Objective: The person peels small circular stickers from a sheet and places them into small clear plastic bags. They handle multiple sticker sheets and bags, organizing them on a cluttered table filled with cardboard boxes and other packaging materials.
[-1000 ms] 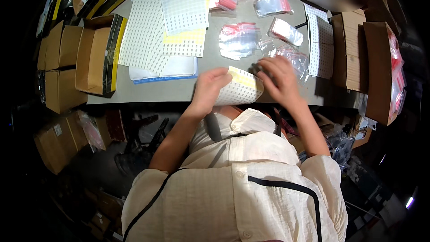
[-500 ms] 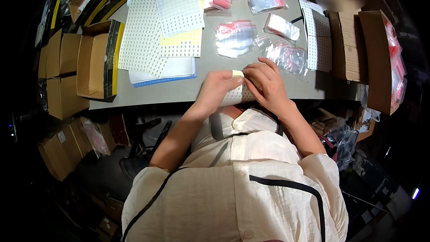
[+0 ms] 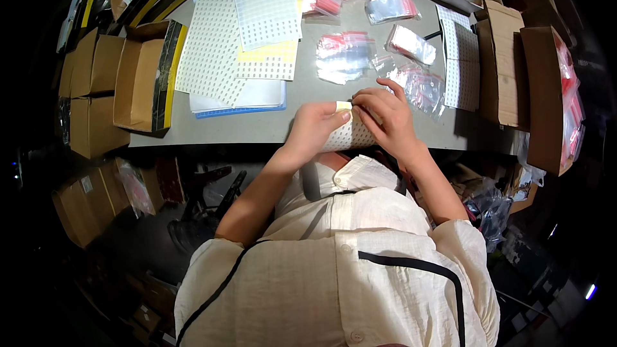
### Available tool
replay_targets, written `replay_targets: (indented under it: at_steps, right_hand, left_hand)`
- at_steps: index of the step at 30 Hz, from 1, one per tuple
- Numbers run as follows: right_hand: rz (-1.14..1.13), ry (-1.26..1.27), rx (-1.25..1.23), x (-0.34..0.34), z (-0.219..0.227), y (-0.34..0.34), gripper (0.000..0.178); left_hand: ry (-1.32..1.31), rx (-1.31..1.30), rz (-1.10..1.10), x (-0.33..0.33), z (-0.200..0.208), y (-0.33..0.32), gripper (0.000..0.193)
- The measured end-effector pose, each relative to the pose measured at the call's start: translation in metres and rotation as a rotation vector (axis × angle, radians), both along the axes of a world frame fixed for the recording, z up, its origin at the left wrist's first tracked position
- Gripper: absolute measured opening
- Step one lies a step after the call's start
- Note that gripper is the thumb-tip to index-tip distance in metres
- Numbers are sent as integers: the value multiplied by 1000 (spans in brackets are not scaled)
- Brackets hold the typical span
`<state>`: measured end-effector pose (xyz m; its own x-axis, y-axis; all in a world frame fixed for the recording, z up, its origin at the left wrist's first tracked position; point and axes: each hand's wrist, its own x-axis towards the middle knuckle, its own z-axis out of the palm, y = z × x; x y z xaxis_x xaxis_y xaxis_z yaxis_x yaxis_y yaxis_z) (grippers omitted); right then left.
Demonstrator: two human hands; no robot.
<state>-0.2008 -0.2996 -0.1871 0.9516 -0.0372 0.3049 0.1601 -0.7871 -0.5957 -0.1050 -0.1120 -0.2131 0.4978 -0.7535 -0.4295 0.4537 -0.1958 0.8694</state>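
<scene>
At the table's front edge, my left hand (image 3: 310, 130) grips a white sheet of small printed labels (image 3: 347, 136), the thumb lying on its face. A pale yellow strip (image 3: 345, 106) shows at the sheet's top. My right hand (image 3: 390, 122) bends over the sheet's upper right part, thumb and fingertips pinched together at its edge; whether a single label is between them is too small to see. Clear zip bags with red strips (image 3: 342, 58) lie just beyond my hands, and a looser heap of small bags (image 3: 421, 87) is beside my right fingers.
Label sheets (image 3: 209, 45) overlap at the left of the table (image 3: 257, 130), with a blue-edged stack (image 3: 241, 114) under them. Open cardboard boxes (image 3: 138, 83) stand left; another carton (image 3: 540, 99) with red-and-clear bags stands right. A folded label sheet (image 3: 459, 58) lies at right.
The view has shifted slightly, so the table items appear a little further right. Both hands stay at the label sheet with nearly the same grip; the right fingers have barely moved.
</scene>
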Motion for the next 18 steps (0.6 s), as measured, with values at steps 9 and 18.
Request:
replay_targets:
  at_steps: [9,18]
  right_hand:
    - [141,-101,-195,13,1,2,22]
    - [69,98,181,19,-19,-11,10]
  left_hand:
    - [1,28,56,-3,-12,3,23]
    - [103,-48,136,-6,-8,0,25]
